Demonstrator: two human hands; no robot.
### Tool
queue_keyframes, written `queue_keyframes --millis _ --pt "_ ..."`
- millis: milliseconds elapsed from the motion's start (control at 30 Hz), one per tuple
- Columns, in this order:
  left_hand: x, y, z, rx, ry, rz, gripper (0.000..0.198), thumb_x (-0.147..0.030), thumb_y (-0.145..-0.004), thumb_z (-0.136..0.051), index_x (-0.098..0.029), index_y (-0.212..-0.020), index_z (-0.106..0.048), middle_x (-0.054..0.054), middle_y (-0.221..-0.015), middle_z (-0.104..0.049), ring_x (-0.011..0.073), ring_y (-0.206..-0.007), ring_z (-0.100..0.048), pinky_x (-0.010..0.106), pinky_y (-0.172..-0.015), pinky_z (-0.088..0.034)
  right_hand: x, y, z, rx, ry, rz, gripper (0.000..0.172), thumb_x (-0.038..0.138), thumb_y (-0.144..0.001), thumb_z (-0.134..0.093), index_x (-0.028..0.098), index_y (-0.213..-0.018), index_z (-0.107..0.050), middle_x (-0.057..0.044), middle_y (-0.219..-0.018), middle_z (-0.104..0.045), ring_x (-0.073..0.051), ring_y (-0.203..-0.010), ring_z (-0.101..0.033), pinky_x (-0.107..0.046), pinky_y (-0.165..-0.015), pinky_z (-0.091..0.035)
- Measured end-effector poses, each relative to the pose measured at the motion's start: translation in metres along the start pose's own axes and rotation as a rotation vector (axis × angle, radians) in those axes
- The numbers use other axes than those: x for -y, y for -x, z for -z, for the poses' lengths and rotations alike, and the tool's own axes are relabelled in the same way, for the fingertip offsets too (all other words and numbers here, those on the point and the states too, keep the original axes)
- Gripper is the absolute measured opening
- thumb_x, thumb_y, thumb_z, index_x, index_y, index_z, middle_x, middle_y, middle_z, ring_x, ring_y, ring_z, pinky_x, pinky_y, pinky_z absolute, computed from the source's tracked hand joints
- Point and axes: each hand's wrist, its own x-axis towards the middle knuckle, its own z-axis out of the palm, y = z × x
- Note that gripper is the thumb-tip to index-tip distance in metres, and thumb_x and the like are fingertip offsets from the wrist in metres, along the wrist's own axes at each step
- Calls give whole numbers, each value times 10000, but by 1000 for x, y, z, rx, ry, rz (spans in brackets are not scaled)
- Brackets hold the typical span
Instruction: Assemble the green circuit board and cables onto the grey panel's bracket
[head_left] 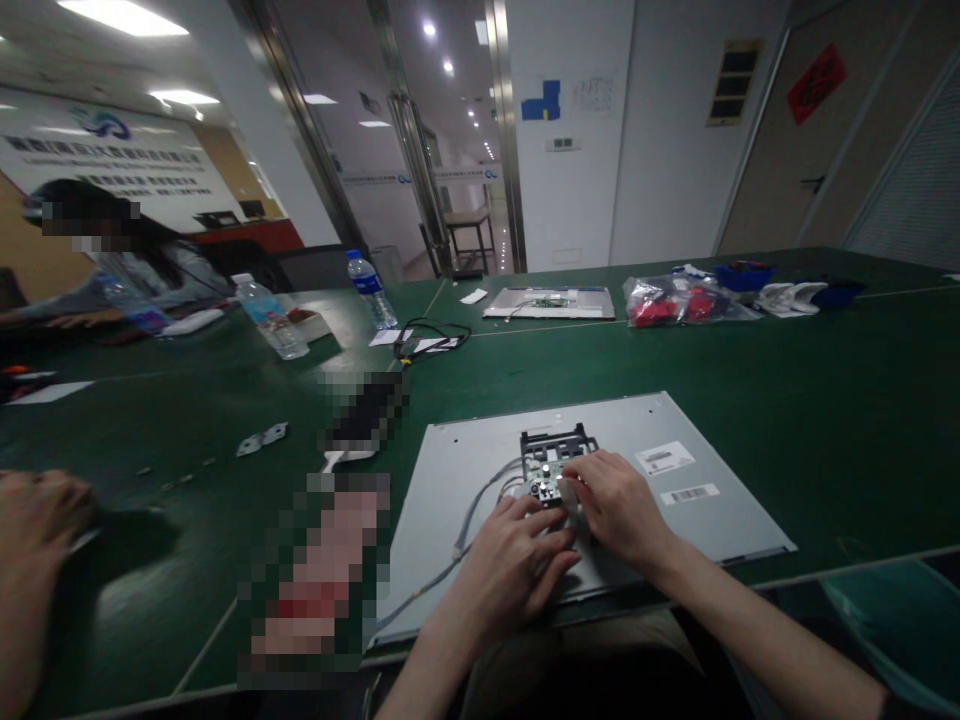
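Note:
A grey metal panel point(675, 430) lies flat on the green table point(825, 400) in front of me. A small circuit board point(546, 475) in a black frame sits on it, with grey cables point(480, 500) running off to the left. My left hand point(517, 565) rests on the panel just below the board, fingers curled against it. My right hand point(619, 505) lies beside it, its fingertips pinched at the board's right edge. What the fingers hold, if anything, is hidden.
Another person's hand point(34, 560) lies at the near left edge; a seated person point(112, 260) works at the far left. Water bottles point(274, 320), a black cable point(427, 340), a second panel point(551, 302), a bag of red parts point(675, 300) and small brackets point(262, 438) lie on the table.

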Motion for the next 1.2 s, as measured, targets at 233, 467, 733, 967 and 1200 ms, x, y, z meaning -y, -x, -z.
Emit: queue_keyframes --millis 233,467,733,967,1200 --pt "-1 1 0 -58 -28 -17 198 -319 -938 -511 -246 -1030 -669 48 -1061 -672 231 -942 -556 401 -806 -430 1 0 1 -25 -16 23 162 147 -954 -469 193 -944 -624 -52 -876 -675 -199 -829 -579 -319 -762 -425" --pt "-4 2 2 -110 -46 -25 204 -290 -938 -497 -220 -1051 -652 43 -1092 -678 244 -969 -546 426 -836 -442 2 -1 2 -30 -67 59 188 154 -968 -459 198 -956 -641 -49 -884 -686 -192 -839 -589 -314 -775 -438" --pt "-2 0 0 -60 -37 -25 210 -291 -946 -486 -212 -932 -680 54 -947 -691 230 -893 -550 409 -795 -444 1 1 0 -22 -75 60 190 154 -962 -464 199 -990 -646 -52 -912 -690 -197 -855 -590 -322 -788 -439" --pt "-1 1 -2 -66 -37 -30 217 -299 -946 -487 -212 -942 -685 60 -971 -688 227 -895 -551 405 -794 -441 3 0 2 -28 -79 70 189 155 -957 -463 191 -988 -646 -57 -912 -690 -198 -849 -588 -326 -782 -439" --pt "-2 1 -2 -15 -28 2 220 -305 -951 -473 -212 -894 -664 32 -979 -684 244 -950 -541 419 -808 -434 4 1 2 -24 -107 72 178 158 -963 -471 198 -994 -642 -48 -899 -690 -195 -849 -590 -317 -781 -437"
